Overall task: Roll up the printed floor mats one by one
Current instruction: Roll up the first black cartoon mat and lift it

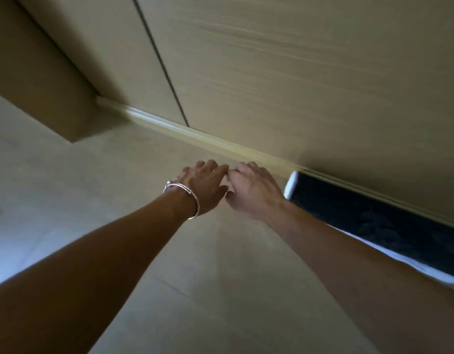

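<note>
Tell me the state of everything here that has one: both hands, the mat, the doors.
left hand: reaching forward, fingers relaxed, holding nothing.
right hand: beside the left, fingers loosely curled, holding nothing.
dark printed mat: rolled up, lying along the baseboard.
bangle: on the left wrist.
cabinet doors: shut.

A: Where was the mat roll (374, 213)?
B: On the floor (195, 290), right side, lying along the foot of the wall panels (272, 72). Probably touching the skirting (195, 135) behind it; the blur made that hard to call.
A: Hands?
B: Left hand (203, 186) and right hand (254, 190) were side by side over the floor, thumbs nearly meeting, just before the skirting. Right hand sat just left of the roll's end, with the forearm crossing in front of the roll.
A: Left side?
B: A cabinet block (42, 85) stood out from the wall, well apart from the roll.
</note>
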Motion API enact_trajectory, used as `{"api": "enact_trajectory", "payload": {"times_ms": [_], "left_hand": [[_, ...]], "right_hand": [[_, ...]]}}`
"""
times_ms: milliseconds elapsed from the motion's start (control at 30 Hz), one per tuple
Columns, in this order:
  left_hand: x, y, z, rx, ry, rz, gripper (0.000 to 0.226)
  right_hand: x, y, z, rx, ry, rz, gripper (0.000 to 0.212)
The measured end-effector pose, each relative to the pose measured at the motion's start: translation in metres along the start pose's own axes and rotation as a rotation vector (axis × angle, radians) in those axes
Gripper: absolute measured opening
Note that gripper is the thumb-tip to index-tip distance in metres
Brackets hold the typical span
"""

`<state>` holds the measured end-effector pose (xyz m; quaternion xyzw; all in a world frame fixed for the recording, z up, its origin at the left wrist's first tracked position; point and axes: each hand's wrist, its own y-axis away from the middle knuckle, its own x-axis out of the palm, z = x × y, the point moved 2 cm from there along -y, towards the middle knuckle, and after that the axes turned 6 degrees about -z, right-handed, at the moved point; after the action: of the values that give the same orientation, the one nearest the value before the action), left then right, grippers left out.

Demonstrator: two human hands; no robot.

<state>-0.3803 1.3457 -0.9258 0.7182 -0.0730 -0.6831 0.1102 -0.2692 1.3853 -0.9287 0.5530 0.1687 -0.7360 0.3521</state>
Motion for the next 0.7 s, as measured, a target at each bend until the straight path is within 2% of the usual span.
{"api": "enact_trajectory", "payload": {"times_ms": [167,333,533,700], "left_hand": [[0.007,0.077,0.083,-0.241,0.038,0.009,0.046],[0.026,0.147,0.143,-0.404,0.046,0.057,0.049],[0.027,0.214,0.216,-0.419,0.005,0.102,0.055],[0.002,0.245,0.294,-0.453,0.002,0.152,0.058]], "right_hand": [[0.019,-0.028,0.092,-0.192,0.033,0.161,0.038],[0.05,-0.045,0.17,-0.315,0.062,0.262,0.039],[0.09,-0.045,0.235,-0.335,0.12,0.4,0.04],[0.078,-0.076,0.304,-0.31,0.19,0.425,0.039]]}}
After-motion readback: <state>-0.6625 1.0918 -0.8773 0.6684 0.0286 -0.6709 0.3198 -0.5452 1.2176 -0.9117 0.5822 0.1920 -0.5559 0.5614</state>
